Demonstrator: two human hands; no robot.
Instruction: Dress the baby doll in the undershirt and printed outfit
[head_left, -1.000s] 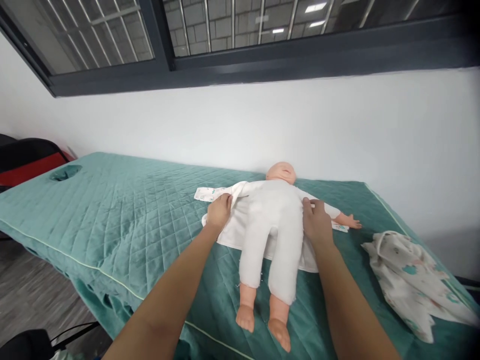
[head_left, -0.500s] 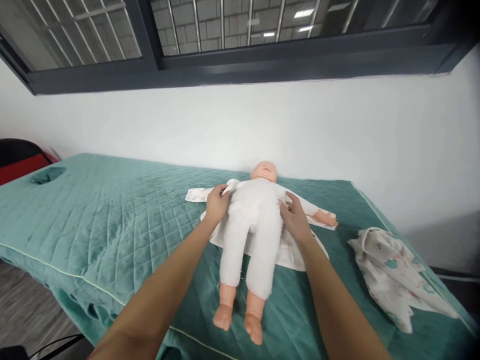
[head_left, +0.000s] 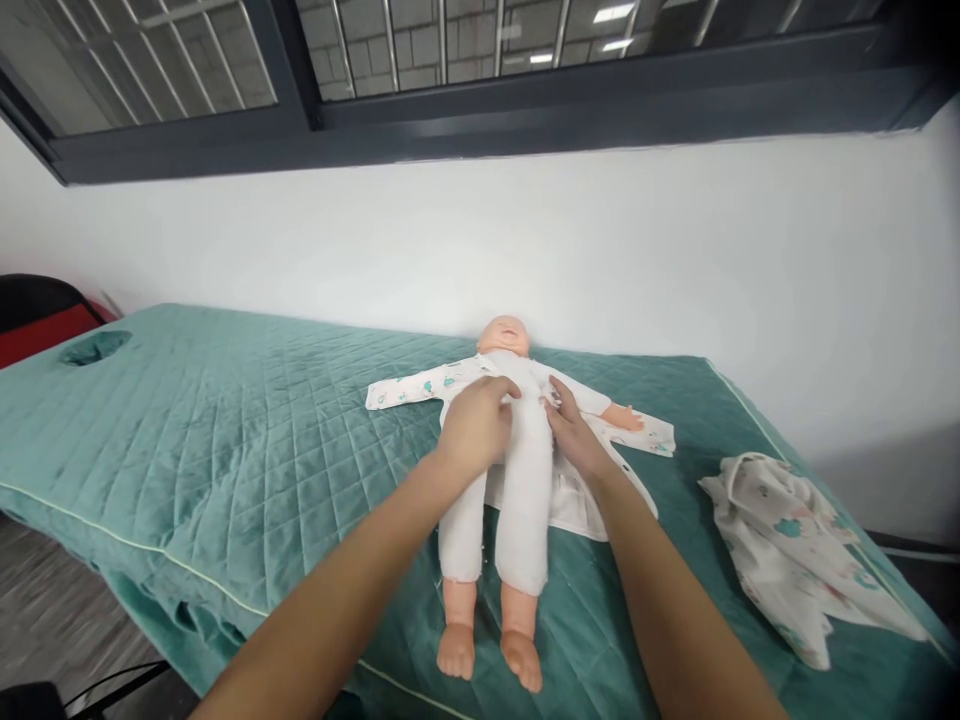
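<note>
- The baby doll lies face up on a teal quilted massage bed, with an open printed baby garment spread under it.
- The left hand is curled over the doll's chest; I cannot tell whether it grips any cloth.
- The right hand lies flat against the doll's side with fingers extended, holding nothing.
- A crumpled printed cloth lies well apart from the doll, beyond the right hand.

Quilted matt cloth cover, plastic doll

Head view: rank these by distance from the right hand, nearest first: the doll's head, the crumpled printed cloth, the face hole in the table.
1. Doll's head, just beyond the right hand.
2. Crumpled printed cloth, off to its right.
3. Face hole, at the far left end.
</note>
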